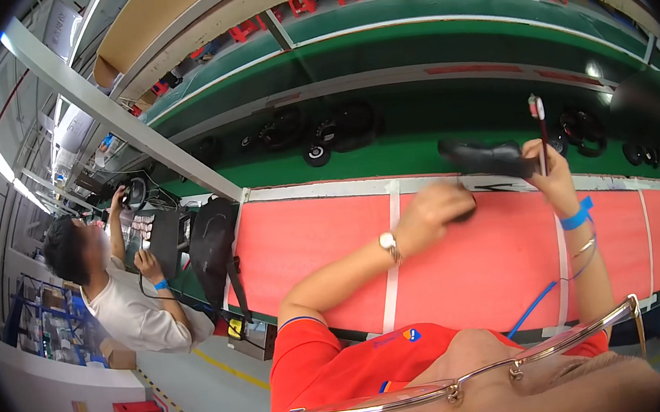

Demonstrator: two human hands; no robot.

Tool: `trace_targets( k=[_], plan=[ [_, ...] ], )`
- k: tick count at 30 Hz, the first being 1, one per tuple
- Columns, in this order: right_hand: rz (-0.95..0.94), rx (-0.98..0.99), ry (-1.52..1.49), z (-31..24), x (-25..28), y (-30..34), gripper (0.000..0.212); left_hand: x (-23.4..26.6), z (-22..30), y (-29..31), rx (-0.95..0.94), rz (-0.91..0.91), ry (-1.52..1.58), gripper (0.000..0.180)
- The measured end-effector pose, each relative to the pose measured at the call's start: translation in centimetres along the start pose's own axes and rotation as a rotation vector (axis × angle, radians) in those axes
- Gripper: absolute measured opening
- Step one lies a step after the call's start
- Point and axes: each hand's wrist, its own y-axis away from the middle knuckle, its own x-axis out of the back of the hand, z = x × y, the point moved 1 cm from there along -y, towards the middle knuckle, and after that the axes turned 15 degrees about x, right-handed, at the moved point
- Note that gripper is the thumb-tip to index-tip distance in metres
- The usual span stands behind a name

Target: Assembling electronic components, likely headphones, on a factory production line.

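Observation:
My right hand (553, 174), at the far edge of the pink work surface (309, 240), is closed around one end of a long black curved part (486, 159). The same fingers hold a thin upright dark stick (540, 123) with a pale and reddish tip, perhaps a brush. To its left, my left hand (431, 215) is closed and slightly blurred. Under its fingertips shows a small dark rounded piece (467, 209), too smeared to name. A thin dark tool (497, 187) lies between both hands. A blue band (576, 216) circles my right wrist.
Beyond the surface runs a green conveyor (413, 153) carrying black ring-shaped parts (353, 123) and more at the right (580, 131). A grey post (127, 115) rises at left. A black bag (214, 246) stands beside a seated person (135, 307) handling a black part.

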Motion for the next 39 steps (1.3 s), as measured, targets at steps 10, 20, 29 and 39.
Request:
trace_targets(
  k=[10,20,29,39],
  plan=[
    [0.246,0.104,0.447,8.3,-1.6,-1.2,0.028,-3.4,-11.9,-3.8,0.193,0.182,-0.388,0.036],
    [0.469,-0.276,-0.168,14.4,6.0,-1.9,0.036,-5.3,-13.2,-4.3,0.373,0.015,-0.396,0.052],
    [0.716,-0.032,-0.140,10.6,2.5,-2.0,0.045,2.9,-18.8,-1.6,1.062,0.020,-0.740,0.055],
    [0.389,-0.106,-0.132,7.8,-0.4,-0.5,0.029,4.5,-20.1,-0.1,0.601,0.059,-0.662,0.026]
  ],
)
